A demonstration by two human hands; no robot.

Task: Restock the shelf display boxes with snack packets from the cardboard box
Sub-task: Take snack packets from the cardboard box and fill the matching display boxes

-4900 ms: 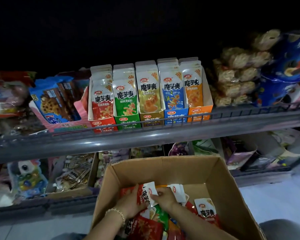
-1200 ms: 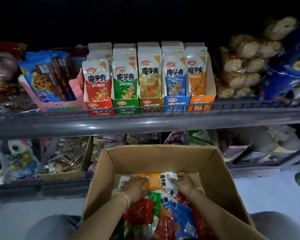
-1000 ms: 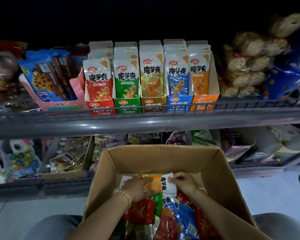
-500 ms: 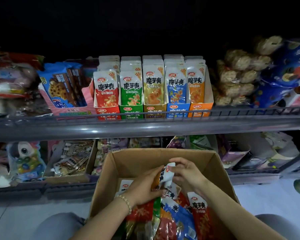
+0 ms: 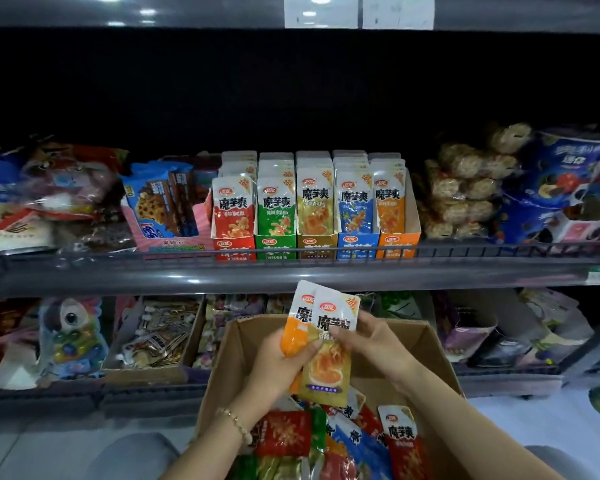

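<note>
Just above the box [image 5: 428, 341], left grip [image 5: 278, 363] holds two packets [image 5: 328, 370]; right grip [image 5: 378, 341] pinches the front one

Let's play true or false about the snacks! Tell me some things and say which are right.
1. The left hand and right hand hold snacks above the cardboard box. True.
2. The hands hold a blue and a green packet. False: an orange packet sits behind a yellow packet.
3. Five display boxes stand side by side on the shelf. True.
4. The orange one is furthest left. False: the red display box is furthest left, and the orange display box is furthest right.
5. The cardboard box is empty. False: loose packets lie in it.
</note>
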